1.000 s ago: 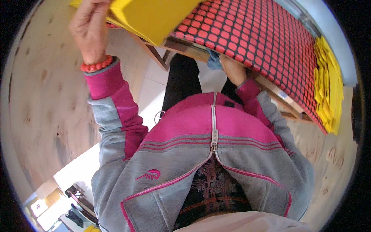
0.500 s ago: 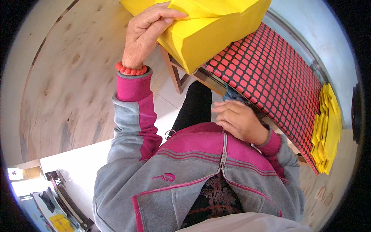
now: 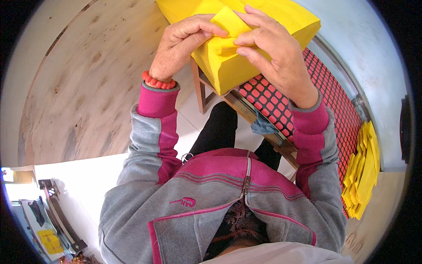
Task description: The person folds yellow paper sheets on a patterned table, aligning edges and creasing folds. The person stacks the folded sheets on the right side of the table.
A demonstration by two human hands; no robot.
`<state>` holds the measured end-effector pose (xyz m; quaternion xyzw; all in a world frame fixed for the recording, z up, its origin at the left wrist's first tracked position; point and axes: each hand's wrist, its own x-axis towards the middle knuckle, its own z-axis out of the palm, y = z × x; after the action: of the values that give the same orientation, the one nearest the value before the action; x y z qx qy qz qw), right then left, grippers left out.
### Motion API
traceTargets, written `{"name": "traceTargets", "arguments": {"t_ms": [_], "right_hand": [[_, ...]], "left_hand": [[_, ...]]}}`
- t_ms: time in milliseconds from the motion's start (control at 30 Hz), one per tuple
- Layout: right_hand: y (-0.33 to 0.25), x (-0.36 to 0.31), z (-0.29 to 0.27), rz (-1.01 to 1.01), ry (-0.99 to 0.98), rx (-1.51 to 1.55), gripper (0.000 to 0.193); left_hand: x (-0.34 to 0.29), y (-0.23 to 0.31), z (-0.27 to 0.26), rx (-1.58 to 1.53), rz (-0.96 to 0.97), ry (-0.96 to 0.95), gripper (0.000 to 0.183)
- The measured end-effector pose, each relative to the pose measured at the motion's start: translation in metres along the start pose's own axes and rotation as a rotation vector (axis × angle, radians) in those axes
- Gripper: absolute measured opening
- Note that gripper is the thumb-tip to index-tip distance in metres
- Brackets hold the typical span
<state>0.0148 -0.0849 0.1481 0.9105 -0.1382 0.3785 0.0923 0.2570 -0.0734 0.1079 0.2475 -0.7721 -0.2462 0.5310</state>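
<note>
A large boxy yellow bag, fabric-like, lies on the end of the red-and-black patterned surface at the top of the view. My left hand, with a red bead bracelet at the wrist, pinches a folded yellow flap on the bag's near side. Close at the flap's right edge is my right hand, its fingers apart and their tips at or against the yellow material. Whether those tips grip anything does not show clearly. The bag's far part runs out of the picture.
Several flat yellow pieces are stacked at the far right end of the patterned surface. A wooden board stands to my left. A bluish cloth hangs under the patterned surface. More yellow items lie at lower left.
My right hand has risen from near my waist to the flap on the bag. My left hand keeps its pinch, and a folded flap now stands up between both hands.
</note>
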Motion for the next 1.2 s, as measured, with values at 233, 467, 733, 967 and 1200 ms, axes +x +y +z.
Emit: {"name": "traceTargets", "arguments": {"t_ms": [233, 467, 733, 967, 1200], "right_hand": [[-0.001, -0.010, 0.018, 0.106, 0.183, 0.213, 0.011], [-0.005, -0.011, 0.021, 0.165, 0.212, 0.268, 0.011], [-0.012, -0.009, 0.018, 0.222, 0.286, 0.272, 0.015], [-0.007, -0.004, 0.016, 0.109, 0.252, 0.230, 0.017], [-0.010, -0.007, 0.015, 0.196, 0.179, 0.263, 0.015]], "left_hand": [[-0.003, -0.001, 0.001, -0.102, -0.051, 0.036, 0.024], [-0.003, -0.002, 0.000, -0.175, -0.014, 0.020, 0.017], [-0.007, -0.014, 0.008, -0.119, -0.090, 0.233, 0.009], [-0.008, -0.021, 0.012, -0.146, -0.063, 0.327, 0.008], [-0.010, -0.025, 0.004, -0.155, -0.041, 0.273, 0.013]]}}
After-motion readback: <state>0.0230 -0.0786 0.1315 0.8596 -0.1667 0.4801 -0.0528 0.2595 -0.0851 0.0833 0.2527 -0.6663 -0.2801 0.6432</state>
